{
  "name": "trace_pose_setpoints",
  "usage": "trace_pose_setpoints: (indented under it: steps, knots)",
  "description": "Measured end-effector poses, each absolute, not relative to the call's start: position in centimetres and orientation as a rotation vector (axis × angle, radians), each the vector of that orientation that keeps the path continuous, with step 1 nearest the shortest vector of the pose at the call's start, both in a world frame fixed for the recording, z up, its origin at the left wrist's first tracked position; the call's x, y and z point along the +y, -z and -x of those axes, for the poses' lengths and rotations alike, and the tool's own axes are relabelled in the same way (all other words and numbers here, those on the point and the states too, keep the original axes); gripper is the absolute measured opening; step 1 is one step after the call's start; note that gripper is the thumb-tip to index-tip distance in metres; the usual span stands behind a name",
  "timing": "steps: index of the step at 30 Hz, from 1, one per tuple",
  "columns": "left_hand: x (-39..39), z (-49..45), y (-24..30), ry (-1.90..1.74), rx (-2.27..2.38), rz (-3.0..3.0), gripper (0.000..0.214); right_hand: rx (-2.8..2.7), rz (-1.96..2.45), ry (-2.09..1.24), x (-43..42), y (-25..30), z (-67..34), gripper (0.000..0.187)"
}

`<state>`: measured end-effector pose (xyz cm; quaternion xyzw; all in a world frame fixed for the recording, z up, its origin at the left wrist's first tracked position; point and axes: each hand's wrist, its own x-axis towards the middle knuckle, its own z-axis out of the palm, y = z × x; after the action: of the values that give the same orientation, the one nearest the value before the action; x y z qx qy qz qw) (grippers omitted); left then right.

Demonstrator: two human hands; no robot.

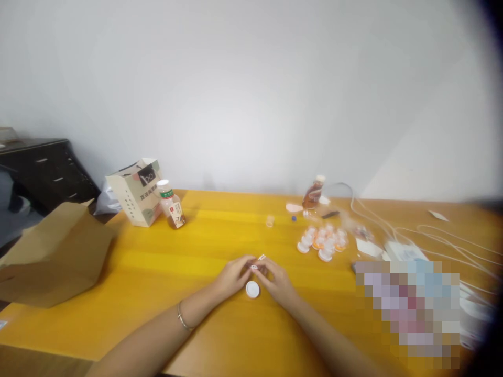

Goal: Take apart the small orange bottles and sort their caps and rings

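Two hands are working right at the middle of the bench (176,267), pretty close together. Left hand (234,276) and right hand (277,283) are both curled in and closed up, with the fingers meeting around a small white piece (261,257) pinched between them. It's too tiny to make out from this head cam, though it seems to have some print on it. Just below the hands, a round white cap (252,289) lies flat on the bench, right beside both of them. There's a thin metal bracelet (183,317) on the left wrist. Further up the bench and off to the right sits a bunch of little white and orange cups (322,243), all huddled together, with a small clear cup (270,221) and a blue cap (294,218) nearby. Behind those stands a bottle of brown liquid (313,192). Over on the left there's a second bottle (171,205) with a white lid, a label and brown liquid at the bottom, right beside a printed paper box (133,192) that's tilted a bit. A brown paper bag (55,256) lies at the left end, and a black drawer unit (47,170) stands behind it. White cables (393,225) snake across the right side near a white adapter (404,251), and a blurred patch (406,314) hides whatever's at the lower right.
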<state>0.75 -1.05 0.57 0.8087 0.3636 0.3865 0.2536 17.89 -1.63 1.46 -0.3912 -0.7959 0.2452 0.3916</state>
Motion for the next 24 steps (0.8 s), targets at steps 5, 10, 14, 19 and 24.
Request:
trace_pose_setpoints:
  steps: [5, 10, 14, 19, 24]
  knots:
    - [-1.0, -0.7, -0.4, -1.091, 1.023, -2.134, 0.026, -2.046, 0.964, -0.538, -1.8, -1.1, -18.0, 0.016]
    - [-1.0, -0.6, -0.9, -1.014, 1.139, -2.141, 0.020, -2.048, 0.908, -0.459, -1.8, -1.1, -18.1, 0.017]
    - [-1.0, -0.5, -1.1, -0.987, 1.102, -2.186, 0.027, -2.054, 0.882, -0.454, -1.8, -1.1, -18.1, 0.020]
    - [-1.1, -0.6, -1.1, -0.964, 1.112, -2.236, 0.027, -2.005, 0.888, -0.530, -1.9, -1.2, -18.1, 0.020]
    - [-1.4, -0.7, -1.4, -0.954, 1.098, -2.285, 0.025, -1.890, 0.930, -0.842, -1.5, -1.3, -18.1, 0.022]
